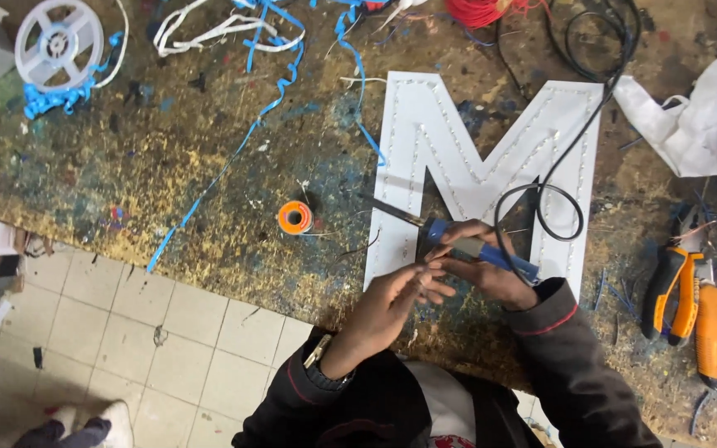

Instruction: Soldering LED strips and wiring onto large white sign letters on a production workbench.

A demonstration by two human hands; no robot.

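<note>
At the lower middle of the frame the right hand [491,270] was closed around the blue handle of a soldering iron [458,241], whose dark tip pointed up and to the left across the left leg of a large white letter panel [450,158] lying flat on the tabletop [168,166]. The iron's black cord [570,145] looped over the panel's right leg and ran off toward the top of the frame. The left hand [392,303] sat just below and left of the iron, its fingers drawn together and touching the right hand's fingers near the handle; whether it pinched anything between them could not be told. A wristwatch [319,355] showed at the left cuff of the dark sleeves.

Left of the panel, near the iron's tip, a small orange spool [295,217] lay on the paint-stained tabletop with thin wire trailing from it. In the upper left of the frame sat a white plastic reel [58,43] beside tangled blue strips [60,98], and a long blue strip [234,158] ran diagonally down toward the tabletop's edge. At the right of the frame lay orange-handled pliers [675,290] and an orange utility knife [715,336], with a crumpled white sheet [699,116] above them. Pale tiled floor [159,348] filled the lower left.
</note>
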